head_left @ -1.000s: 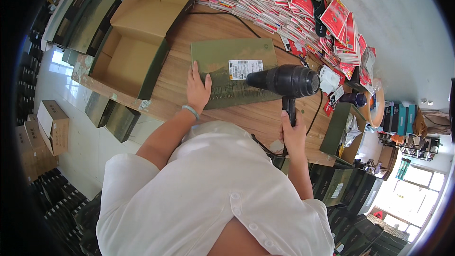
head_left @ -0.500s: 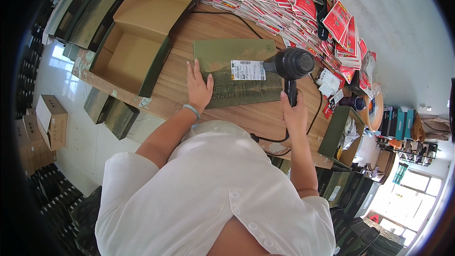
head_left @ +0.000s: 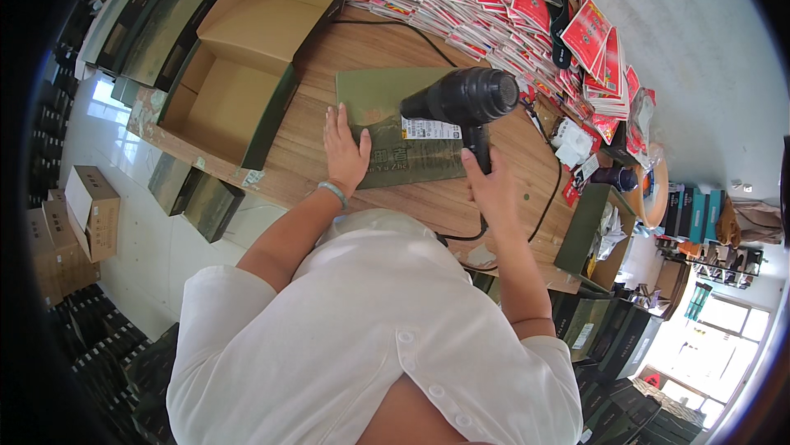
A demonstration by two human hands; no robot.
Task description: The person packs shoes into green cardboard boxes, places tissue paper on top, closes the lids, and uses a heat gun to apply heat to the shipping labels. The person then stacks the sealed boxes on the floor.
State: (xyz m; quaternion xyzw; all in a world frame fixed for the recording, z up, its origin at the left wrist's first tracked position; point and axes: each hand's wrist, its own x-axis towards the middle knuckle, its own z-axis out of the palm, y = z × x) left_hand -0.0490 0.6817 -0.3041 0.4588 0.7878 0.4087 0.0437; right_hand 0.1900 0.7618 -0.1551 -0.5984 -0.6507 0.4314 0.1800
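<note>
We see the person's left hand, with a pale bracelet at the wrist, laid palm down along the left edge of a flat, dark-green rectangular cardboard box; its fingers are loosely spread and closed around nothing. The person's right hand is wrapped around the handle of a black hair dryer, and we find the grasp firm, with the thumb lying up along the handle. The dryer's nozzle points leftward above the box, and its barrel covers part of the black-and-white printed paper label from our view; we cannot tell how close the nozzle is to the surface. The box lies flat in the middle of a brown wood-grain table, just in front of the person's white short-sleeved shirt. To its left we see a larger dark-green cardboard box with a bare brown inside, standing with its lid raised. Beyond, along the far edge, a long heap of flat red-and-white packets spreads out, and at the right we notice a narrow, open green box holding crumpled clear plastic.
</note>
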